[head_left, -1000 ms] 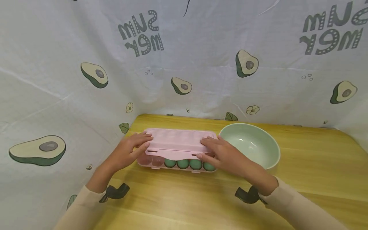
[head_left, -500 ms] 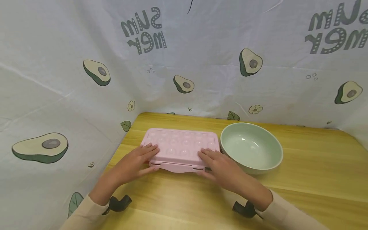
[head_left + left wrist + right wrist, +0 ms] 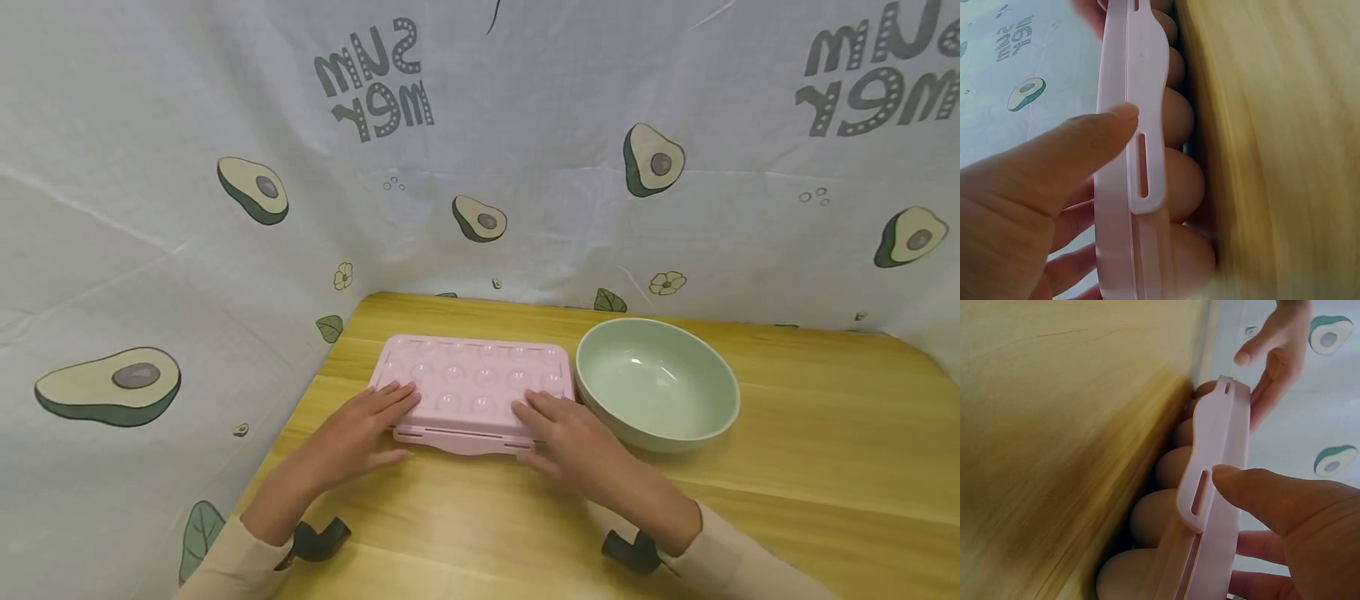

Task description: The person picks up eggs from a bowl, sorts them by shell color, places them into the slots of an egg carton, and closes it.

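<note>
A pink plastic egg carton (image 3: pixel 468 379) lies on the table with its bumpy lid lowered. My left hand (image 3: pixel 356 437) rests straight fingers on the lid's left front corner, and my right hand (image 3: pixel 573 437) does the same on the right. In the left wrist view, the left thumb touches the slotted front flap (image 3: pixel 1149 75) near its upper edge. The right thumb touches the flap (image 3: pixel 1204 447) beside a slot in the right wrist view. Rounded pink cups (image 3: pixel 1172 469) bulge below the flap. The carton's contents are hidden in the head view.
A pale green bowl (image 3: pixel 660 387) stands just right of the carton, close to its right end. The wooden table (image 3: pixel 465 533) meets a white avocado-print cloth (image 3: pixel 555 250) at the back and left. A dark strap piece (image 3: pixel 321 540) sticks out at each wrist.
The carton's lid has come down over the green eggs in the front row, with both hands following it forward and down. In the last half second the front flap has dropped slightly.
</note>
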The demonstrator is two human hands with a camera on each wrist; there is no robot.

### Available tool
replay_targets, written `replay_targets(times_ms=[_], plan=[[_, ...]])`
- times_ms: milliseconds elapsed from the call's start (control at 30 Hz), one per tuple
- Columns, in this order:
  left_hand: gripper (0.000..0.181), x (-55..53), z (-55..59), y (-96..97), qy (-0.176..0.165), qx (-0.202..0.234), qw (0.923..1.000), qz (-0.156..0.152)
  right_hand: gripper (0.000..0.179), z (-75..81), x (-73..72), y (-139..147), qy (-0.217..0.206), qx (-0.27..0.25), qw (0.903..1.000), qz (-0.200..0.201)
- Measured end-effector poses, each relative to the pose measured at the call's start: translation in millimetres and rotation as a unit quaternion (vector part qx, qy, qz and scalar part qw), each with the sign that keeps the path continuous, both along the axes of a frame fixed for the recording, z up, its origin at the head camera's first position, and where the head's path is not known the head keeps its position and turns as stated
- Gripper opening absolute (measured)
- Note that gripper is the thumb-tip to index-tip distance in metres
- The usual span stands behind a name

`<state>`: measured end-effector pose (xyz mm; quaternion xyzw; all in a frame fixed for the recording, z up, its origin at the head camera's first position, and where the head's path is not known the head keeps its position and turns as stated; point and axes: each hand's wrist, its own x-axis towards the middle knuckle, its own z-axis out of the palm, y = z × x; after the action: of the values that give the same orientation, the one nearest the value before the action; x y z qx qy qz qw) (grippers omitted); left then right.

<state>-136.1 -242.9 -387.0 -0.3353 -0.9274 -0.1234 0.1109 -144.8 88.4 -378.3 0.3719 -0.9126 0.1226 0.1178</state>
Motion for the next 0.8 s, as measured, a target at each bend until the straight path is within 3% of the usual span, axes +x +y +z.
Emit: replay_targets(times_ms=[200,333,600,800], plan=[[0.073,1.2,-3.7,3.6,-0.004,-0.003,0.9999,0.015,0.058,-0.8,2.8,-5,-0.025,0.027,0.9991,-0.023],[0.072,1.7,-4.1,7.1,0.012,-0.006,0.9997,0.02,0.057,-2.7,4.1,-8,-0.033,0.031,0.9984,-0.033],[0.066,3.1,-4.0,13.6,0.06,-0.045,0.9966,0.034,0.054,-12.6,6.3,-13,-0.008,0.004,0.9996,-0.029],[0.059,-0.4,-2.0,21.0,0.06,-0.045,0.9967,0.032,0.052,-12.9,5.3,-11,0.018,0.006,0.9989,-0.044]])
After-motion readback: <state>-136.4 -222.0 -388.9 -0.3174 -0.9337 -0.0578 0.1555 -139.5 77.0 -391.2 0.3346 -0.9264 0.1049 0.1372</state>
